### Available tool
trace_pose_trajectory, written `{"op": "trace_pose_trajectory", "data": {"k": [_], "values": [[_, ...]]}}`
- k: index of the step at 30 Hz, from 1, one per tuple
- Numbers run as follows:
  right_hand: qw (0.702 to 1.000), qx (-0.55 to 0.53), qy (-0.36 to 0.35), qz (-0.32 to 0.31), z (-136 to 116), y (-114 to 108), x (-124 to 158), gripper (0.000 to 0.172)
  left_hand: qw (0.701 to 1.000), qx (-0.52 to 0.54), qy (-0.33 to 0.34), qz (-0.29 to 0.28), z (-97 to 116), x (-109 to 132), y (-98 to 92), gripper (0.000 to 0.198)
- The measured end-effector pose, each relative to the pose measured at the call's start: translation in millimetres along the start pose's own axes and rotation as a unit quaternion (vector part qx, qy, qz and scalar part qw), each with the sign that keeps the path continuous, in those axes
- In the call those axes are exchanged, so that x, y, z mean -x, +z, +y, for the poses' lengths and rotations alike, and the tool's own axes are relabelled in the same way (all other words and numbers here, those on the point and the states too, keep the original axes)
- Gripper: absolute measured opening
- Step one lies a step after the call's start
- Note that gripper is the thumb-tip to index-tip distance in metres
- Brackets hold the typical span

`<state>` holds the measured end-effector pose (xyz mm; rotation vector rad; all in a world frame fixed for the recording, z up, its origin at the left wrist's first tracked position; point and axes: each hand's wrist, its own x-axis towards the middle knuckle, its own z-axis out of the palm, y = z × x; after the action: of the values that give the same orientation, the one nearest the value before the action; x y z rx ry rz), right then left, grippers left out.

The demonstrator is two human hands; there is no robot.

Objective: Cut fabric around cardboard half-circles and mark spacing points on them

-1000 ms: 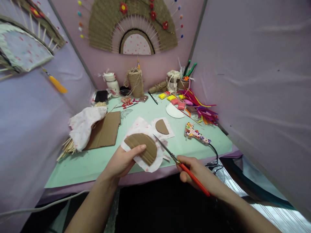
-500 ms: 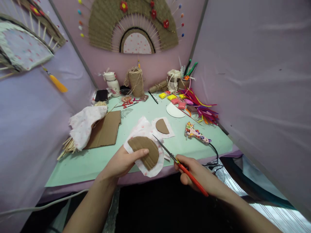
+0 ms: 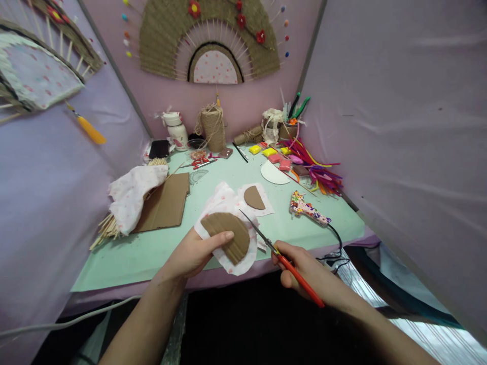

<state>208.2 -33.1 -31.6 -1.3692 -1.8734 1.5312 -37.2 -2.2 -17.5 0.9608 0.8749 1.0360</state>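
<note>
My left hand (image 3: 200, 251) pinches a brown cardboard half-disc (image 3: 230, 235) together with white dotted fabric (image 3: 222, 198), the thumb lying on the cardboard. The fabric shows as a margin around the cardboard's curved edge. In my right hand (image 3: 299, 263) are red-handled scissors (image 3: 283, 258), my fingers around the handles. Their blades point up and left, with the tip close to the fabric's right side; whether they touch it I cannot tell. Just behind, a smaller cardboard half-disc (image 3: 254, 197) lies on a second piece of dotted fabric (image 3: 268, 207) on the table.
A floral glue gun (image 3: 308, 209) with a black cord lies at right. Pipe cleaners (image 3: 323, 175) and a white half-disc (image 3: 274, 173) are behind it. At left, fabric (image 3: 135, 190) covers sticks beside a cardboard sheet (image 3: 167, 203). Twine (image 3: 213, 129) and a bottle (image 3: 175, 131) stand at the back.
Almost nothing differs. The held cardboard and fabric have shifted very slightly, and the scissor handles have moved a little to the left.
</note>
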Motion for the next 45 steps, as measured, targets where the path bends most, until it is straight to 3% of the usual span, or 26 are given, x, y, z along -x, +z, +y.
{"op": "trace_pose_trajectory", "data": {"k": [10,20,28,37,45], "values": [[1.000,-0.009,-0.021,0.014,10,1,-4,0.059,1.000,-0.004,-0.006,-0.005,-2,1,-1.7,0.036],[0.999,0.001,-0.006,0.034,2,1,-3,0.058,0.997,0.029,0.034,0.056,5,-2,1.6,0.045],[0.999,-0.007,0.040,-0.004,-5,2,-1,0.027,0.999,-0.030,0.038,0.007,5,0,-2.0,0.046],[1.000,-0.014,0.007,-0.005,4,1,-2,0.053,0.998,-0.057,0.038,0.003,1,-1,-7.2,0.053],[1.000,-0.012,0.012,-0.004,2,-3,0,0.040,0.992,-0.122,0.042,0.001,8,2,-19.0,0.056]]}}
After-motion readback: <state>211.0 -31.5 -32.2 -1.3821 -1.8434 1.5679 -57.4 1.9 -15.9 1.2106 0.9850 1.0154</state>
